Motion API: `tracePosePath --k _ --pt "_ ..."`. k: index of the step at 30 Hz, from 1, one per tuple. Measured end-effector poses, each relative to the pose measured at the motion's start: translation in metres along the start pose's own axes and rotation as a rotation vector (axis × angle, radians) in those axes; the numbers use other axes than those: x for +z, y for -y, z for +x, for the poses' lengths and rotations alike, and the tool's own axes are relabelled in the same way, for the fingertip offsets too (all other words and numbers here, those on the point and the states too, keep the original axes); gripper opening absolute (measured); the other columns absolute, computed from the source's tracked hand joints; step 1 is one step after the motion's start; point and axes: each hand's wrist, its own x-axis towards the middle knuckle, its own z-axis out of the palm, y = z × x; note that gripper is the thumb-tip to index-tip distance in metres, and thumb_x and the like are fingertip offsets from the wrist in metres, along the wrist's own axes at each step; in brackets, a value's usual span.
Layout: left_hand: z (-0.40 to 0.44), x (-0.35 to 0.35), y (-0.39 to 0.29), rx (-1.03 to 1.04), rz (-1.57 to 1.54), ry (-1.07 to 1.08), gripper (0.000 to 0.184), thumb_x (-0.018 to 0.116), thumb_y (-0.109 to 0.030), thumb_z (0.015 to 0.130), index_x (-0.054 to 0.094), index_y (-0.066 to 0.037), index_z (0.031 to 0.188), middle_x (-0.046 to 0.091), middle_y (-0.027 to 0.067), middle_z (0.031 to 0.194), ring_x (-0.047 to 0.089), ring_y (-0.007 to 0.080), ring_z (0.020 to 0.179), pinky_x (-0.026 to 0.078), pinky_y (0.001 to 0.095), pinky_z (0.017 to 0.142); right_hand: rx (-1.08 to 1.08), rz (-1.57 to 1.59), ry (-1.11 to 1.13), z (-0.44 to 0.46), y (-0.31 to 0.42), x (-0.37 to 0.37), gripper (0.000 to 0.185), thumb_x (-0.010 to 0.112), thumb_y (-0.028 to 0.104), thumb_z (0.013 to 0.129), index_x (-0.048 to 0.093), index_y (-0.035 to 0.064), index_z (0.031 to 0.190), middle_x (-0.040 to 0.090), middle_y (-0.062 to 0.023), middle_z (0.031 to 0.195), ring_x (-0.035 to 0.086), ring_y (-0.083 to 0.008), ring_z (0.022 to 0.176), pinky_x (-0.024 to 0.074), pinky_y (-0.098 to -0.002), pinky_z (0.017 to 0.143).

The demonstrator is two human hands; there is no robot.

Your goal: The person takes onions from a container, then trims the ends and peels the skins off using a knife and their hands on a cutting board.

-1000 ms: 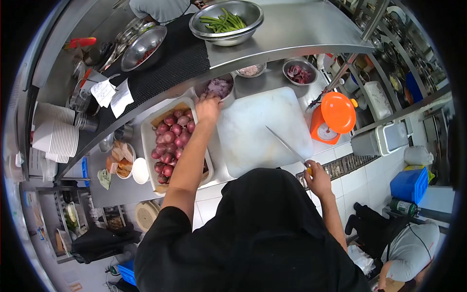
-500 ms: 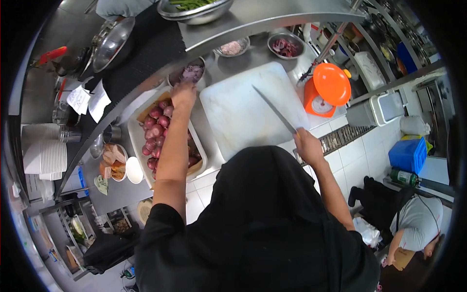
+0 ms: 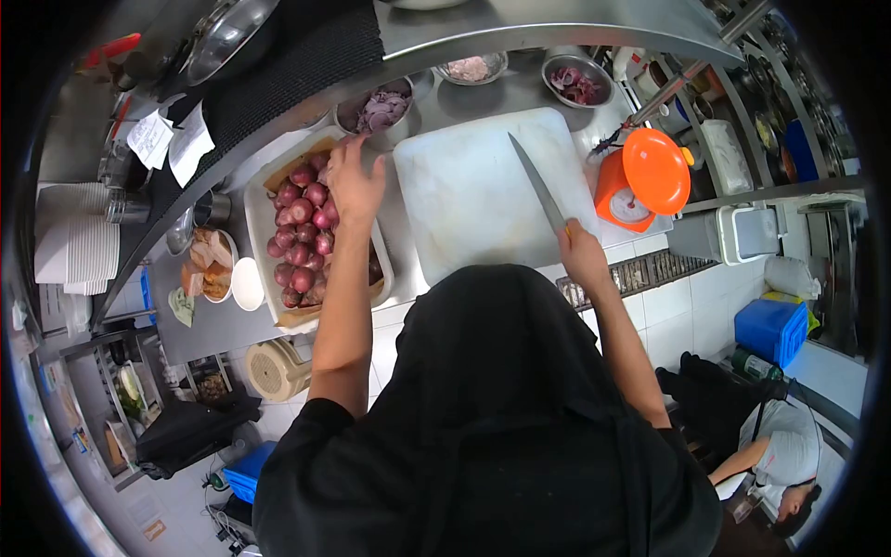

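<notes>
My right hand (image 3: 583,253) grips a kitchen knife (image 3: 536,182), whose blade points away from me over the white cutting board (image 3: 492,200). My left hand (image 3: 356,186) is open, thumb spread from the fingers and nothing visibly held. It hovers at the far right corner of a tray (image 3: 386,269) of whole red onions (image 3: 302,212), hiding part of them. Just beyond the fingertips stands a metal bowl (image 3: 406,88) with sliced red onion (image 3: 380,110) in it. The board carries faint stains.
Two more metal bowls stand behind the board, one with pale pink pieces (image 3: 467,68), one with onion scraps (image 3: 574,85). An orange scale (image 3: 631,190) sits at the right. A steel shelf edge (image 3: 548,37) crosses above. Another person (image 3: 780,446) is at the lower right.
My left hand has drawn back from the bowl of sliced onion toward the onion tray, and its fingers have spread. The knife stays over the board. The camera view has shifted slightly.
</notes>
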Motion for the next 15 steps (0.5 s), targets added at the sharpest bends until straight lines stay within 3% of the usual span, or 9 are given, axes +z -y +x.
tracePosePath --k 3,5,7,15 --pt "-0.02 -0.005 0.002 0.002 -0.088 -0.079 0.052 0.08 -0.018 0.088 0.064 -0.007 0.137 0.062 0.0198 0.139 0.057 0.0408 0.132 0.046 0.0486 0.112 -0.095 0.105 -0.058 0.04 -0.005 0.008 0.032 0.054 0.029 0.109 0.057 -0.002 0.11 0.07 -0.0274 0.089 0.071 -0.0456 0.08 0.0562 -0.0562 0.07" --pt "-0.031 -0.016 -0.002 -0.021 -0.182 -0.091 0.05 0.08 -0.014 0.088 0.065 -0.006 0.135 0.063 0.0196 0.138 0.058 0.0393 0.131 0.047 0.0468 0.112 0.225 0.508 0.178 0.071 0.028 -0.01 0.033 0.054 0.03 0.11 0.057 -0.0023 0.107 0.067 -0.0188 0.082 0.07 -0.0309 0.069 0.0559 -0.0478 0.059" --pt "-0.039 -0.026 -0.005 -0.021 -0.177 -0.118 0.048 0.079 -0.008 0.087 0.066 -0.005 0.134 0.063 0.0188 0.138 0.058 0.0377 0.131 0.047 0.0458 0.113 0.164 0.534 0.19 0.109 0.029 -0.001 0.034 0.053 0.031 0.111 0.056 -0.0024 0.109 0.06 -0.011 0.08 0.063 -0.0186 0.064 0.052 -0.0398 0.051" --pt "-0.065 -0.063 -0.008 -0.141 -0.213 -0.164 0.047 0.077 -0.007 0.089 0.065 -0.006 0.135 0.062 0.0182 0.139 0.057 0.0382 0.134 0.044 0.0469 0.116 0.237 0.736 0.255 0.166 0.081 0.006 0.032 0.053 0.032 0.112 0.056 0.0002 0.114 0.057 -0.0064 0.081 0.055 -0.0164 0.059 0.0485 -0.0356 0.05"
